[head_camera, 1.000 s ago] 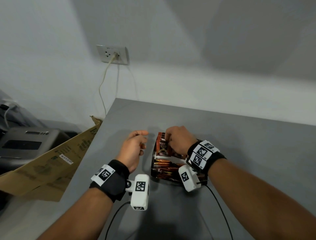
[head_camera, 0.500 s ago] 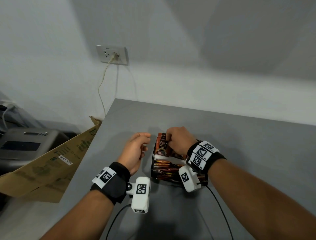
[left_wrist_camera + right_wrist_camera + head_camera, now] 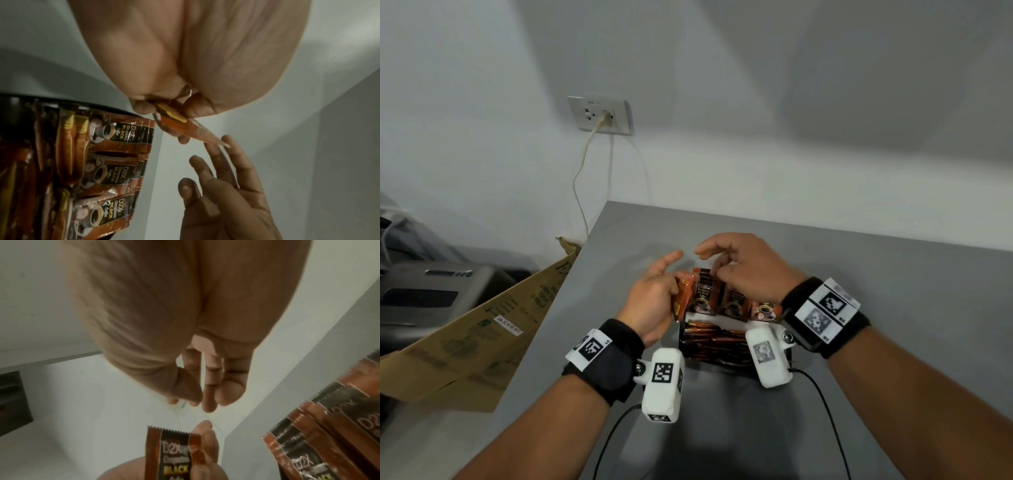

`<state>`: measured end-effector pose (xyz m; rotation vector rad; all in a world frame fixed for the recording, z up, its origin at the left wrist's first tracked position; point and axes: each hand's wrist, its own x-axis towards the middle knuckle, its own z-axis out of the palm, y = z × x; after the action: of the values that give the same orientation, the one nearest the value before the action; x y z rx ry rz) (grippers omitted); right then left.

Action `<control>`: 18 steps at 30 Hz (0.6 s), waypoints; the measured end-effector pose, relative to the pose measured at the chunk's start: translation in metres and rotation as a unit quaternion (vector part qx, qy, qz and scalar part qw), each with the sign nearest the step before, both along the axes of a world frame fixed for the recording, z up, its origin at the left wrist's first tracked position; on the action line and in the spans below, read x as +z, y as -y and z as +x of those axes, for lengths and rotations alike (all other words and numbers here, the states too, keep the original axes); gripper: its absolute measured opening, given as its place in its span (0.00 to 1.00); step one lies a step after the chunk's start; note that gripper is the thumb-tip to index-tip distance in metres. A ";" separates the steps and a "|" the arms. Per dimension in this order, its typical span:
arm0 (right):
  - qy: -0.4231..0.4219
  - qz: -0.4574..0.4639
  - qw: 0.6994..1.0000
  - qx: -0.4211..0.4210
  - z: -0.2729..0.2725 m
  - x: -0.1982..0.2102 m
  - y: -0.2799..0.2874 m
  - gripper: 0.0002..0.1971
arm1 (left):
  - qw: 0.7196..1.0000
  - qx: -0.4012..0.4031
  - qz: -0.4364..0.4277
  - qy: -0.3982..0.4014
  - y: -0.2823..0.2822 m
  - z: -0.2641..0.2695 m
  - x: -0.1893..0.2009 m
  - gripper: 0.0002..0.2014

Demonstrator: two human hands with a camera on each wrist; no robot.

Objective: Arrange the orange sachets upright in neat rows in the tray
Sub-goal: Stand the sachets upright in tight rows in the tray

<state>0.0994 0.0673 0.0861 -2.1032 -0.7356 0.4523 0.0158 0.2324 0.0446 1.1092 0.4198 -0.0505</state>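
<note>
A black tray [image 3: 722, 358] sits on the grey table [image 3: 859, 274]. Orange-and-black sachets [image 3: 734, 301] stand upright along its far side, and more sachets [image 3: 709, 337] lie flat in its near part. My left hand [image 3: 667, 284] grips one orange sachet [image 3: 683, 298] at the tray's left edge. The left wrist view shows that sachet [image 3: 185, 131] pinched in the left hand [image 3: 164, 110], next to the standing sachets [image 3: 123, 134]. My right hand [image 3: 722, 263] hovers just above the standing row, fingers relaxed and holding nothing. In the right wrist view the right hand [image 3: 197, 399] is above the held sachet [image 3: 170, 454].
A folded cardboard box [image 3: 482, 329] leans against the table's left edge, with a dark machine [image 3: 424, 294] behind it. A wall socket [image 3: 602, 114] with a cable is on the far wall. Black cables [image 3: 613, 438] from the wrist cameras trail over the table's near part.
The left hand, earlier curled and empty beside the tray, now holds a sachet. The right hand has lifted off the top of the standing sachets and loosened its fingers.
</note>
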 end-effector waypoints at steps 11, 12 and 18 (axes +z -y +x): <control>0.072 -0.026 0.996 -0.048 0.005 -0.006 0.008 0.05 | 0.999 0.035 -0.001 -0.034 -0.002 -0.001 -0.008 0.15; 0.076 -0.047 0.994 -0.059 0.009 -0.010 0.009 0.05 | 0.997 0.054 0.032 -0.044 -0.006 -0.001 -0.011 0.14; 0.100 -0.186 0.977 -0.035 0.016 -0.051 -0.004 0.06 | 0.989 0.057 0.123 -0.067 -0.019 -0.011 -0.022 0.11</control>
<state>0.1149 0.0715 0.0352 -2.5473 -0.7292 0.3642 0.0051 0.2510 0.0222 1.3274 0.6212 0.0284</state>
